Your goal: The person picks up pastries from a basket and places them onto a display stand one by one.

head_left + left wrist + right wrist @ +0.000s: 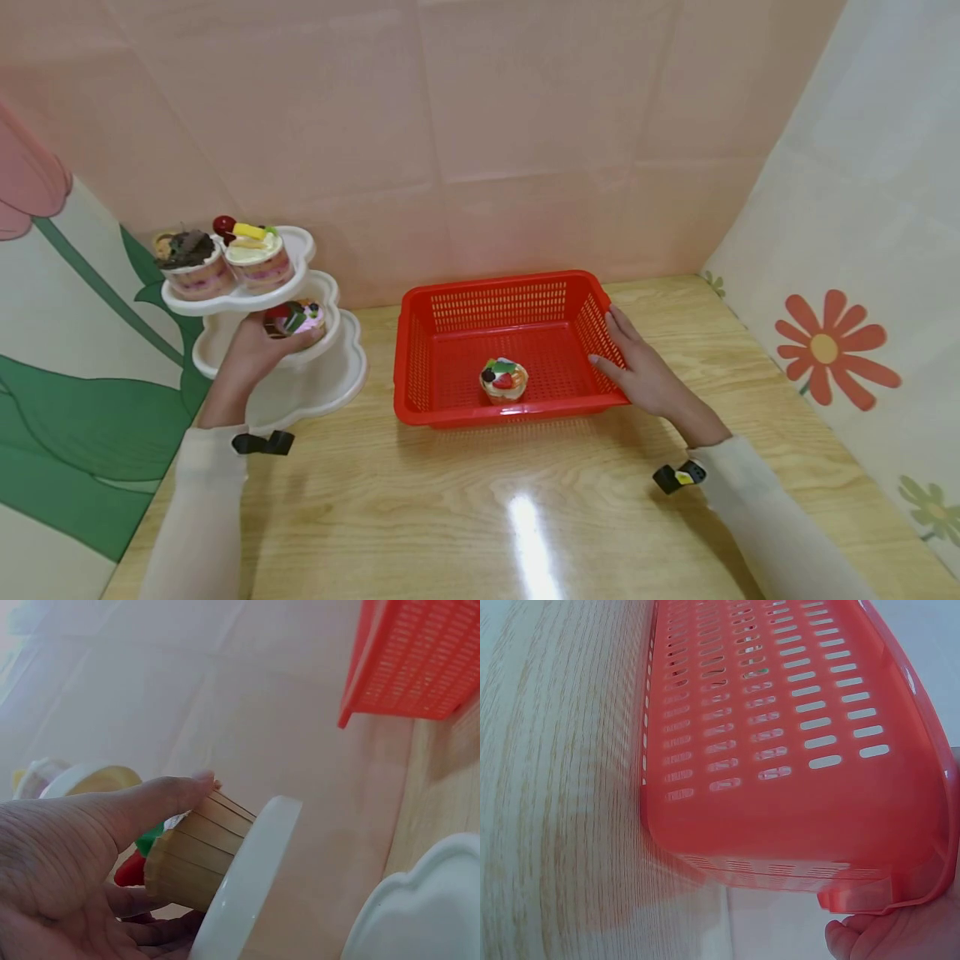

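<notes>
On the left, my left hand (pixel 258 350) grips a toy cupcake (pixel 311 318) at the middle tier of a white three-tier stand (pixel 348 367). This cupcake has a pleated tan case (pixel 196 855), with red and green on top; its base is right at the white tier's surface (pixel 251 877). My thumb lies along one side of it and my fingers are round the other. At the right end of a red basket (pixel 510 417), my right hand (pixel 645 371) holds the rim, thumb at the inner side. Inside the basket, near its front wall, sits a fruit-topped cupcake (pixel 503 380).
Two dessert cups stand on the top tier, one chocolate-topped (pixel 193 262) and one with cream and a cherry (pixel 257 258). Behind the wooden table (pixel 420 517) is a pink wall covering (pixel 525 150). A flower-printed panel (pixel 862 250) borders the right side.
</notes>
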`<state>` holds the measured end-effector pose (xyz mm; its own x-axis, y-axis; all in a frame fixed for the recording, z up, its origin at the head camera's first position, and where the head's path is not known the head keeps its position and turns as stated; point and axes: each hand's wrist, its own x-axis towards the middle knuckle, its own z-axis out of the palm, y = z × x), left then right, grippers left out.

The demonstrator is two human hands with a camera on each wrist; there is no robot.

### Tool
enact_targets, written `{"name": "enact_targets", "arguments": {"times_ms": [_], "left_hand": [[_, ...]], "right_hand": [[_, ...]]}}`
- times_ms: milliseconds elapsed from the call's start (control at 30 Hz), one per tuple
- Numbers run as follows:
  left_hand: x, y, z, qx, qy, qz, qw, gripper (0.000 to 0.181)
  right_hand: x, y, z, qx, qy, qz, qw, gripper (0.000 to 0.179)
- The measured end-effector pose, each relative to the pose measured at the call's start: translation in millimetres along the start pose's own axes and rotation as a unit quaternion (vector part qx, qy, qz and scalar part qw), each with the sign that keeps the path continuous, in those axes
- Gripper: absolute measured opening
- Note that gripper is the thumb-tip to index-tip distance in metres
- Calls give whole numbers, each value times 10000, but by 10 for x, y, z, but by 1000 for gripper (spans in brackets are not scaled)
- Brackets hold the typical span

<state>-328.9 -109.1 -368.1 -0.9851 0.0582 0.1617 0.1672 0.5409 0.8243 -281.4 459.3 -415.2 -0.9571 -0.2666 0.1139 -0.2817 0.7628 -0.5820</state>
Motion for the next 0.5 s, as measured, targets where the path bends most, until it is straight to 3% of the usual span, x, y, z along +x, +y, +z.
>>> {"name": "enact_targets", "arguments": {"times_ms": [233,500], "left_hand": [[-95,58,-42,227,82,-81,9997,73],[-283,124,-135,478,147,-274,9984,74]], "right_hand": [[1,-12,-9,3,10,-44,10000,82],[-4,-9,-2,16,6,-44,10000,82]]}}
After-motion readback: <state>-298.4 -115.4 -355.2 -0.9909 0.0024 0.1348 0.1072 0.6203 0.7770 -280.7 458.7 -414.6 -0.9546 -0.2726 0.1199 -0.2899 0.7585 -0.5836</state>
